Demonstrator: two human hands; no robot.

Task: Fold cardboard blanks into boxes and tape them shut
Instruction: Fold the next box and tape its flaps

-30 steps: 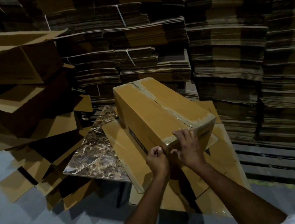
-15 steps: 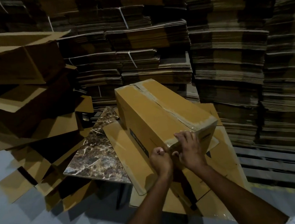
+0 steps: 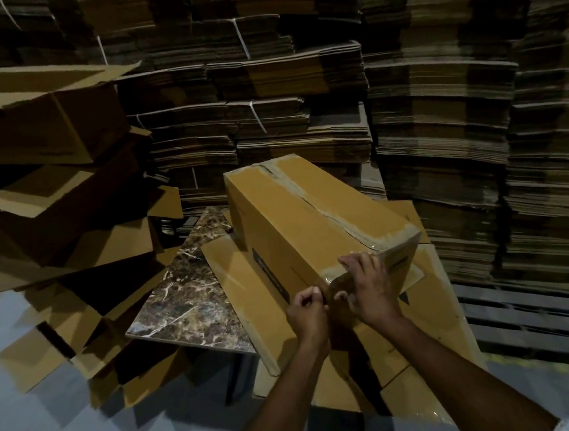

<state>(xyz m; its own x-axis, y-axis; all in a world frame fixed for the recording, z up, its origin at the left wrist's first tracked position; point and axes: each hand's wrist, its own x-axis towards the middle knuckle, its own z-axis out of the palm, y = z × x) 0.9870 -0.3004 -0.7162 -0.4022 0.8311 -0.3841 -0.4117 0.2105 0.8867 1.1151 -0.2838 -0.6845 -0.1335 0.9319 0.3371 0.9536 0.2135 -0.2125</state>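
Dim light covers grey floor (image 3: pixel 37 429), marble-patterned table (image 3: pixel 187 303) and slatted pallets (image 3: pixel 533 324).

The box (image 3: pixel 287 228) is showing matt cardboard under glossy tape (image 3: pixel 393 236). The surface (image 3: pixel 186 292) is gleaming like polished marble.
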